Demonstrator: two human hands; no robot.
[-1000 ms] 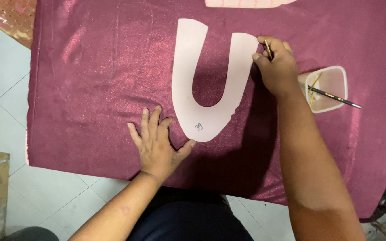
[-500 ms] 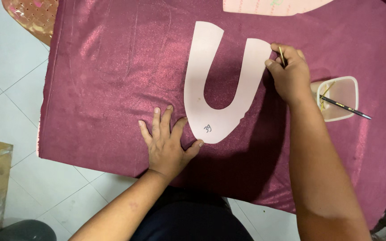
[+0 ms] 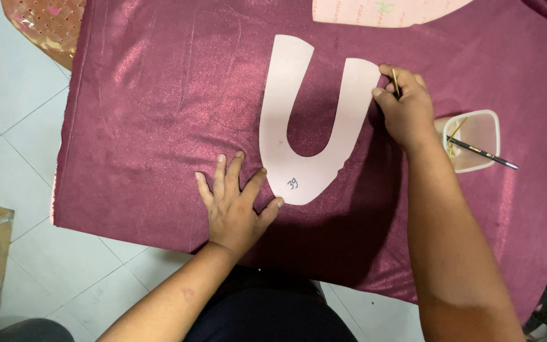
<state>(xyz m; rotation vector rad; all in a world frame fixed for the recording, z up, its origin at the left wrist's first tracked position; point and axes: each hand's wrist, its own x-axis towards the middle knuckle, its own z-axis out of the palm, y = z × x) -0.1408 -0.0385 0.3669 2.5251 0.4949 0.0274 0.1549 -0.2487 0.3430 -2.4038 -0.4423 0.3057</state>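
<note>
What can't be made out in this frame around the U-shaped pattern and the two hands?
- Tip of the thin tool in the right hand: hidden by the fingers, head view.
- Pale pattern piece at the top: cut off by the frame edge.
- Contents of the small clear cup: too small to tell.
- Fabric under the left hand: covered by the palm.

We look almost straight down from a single head-worn camera, close above the maroon cloth (image 3: 159, 114), our body at the near edge. The cloth fills most of the frame, with tiled floor (image 3: 7, 126) along the left. No second view overlaps.
</note>
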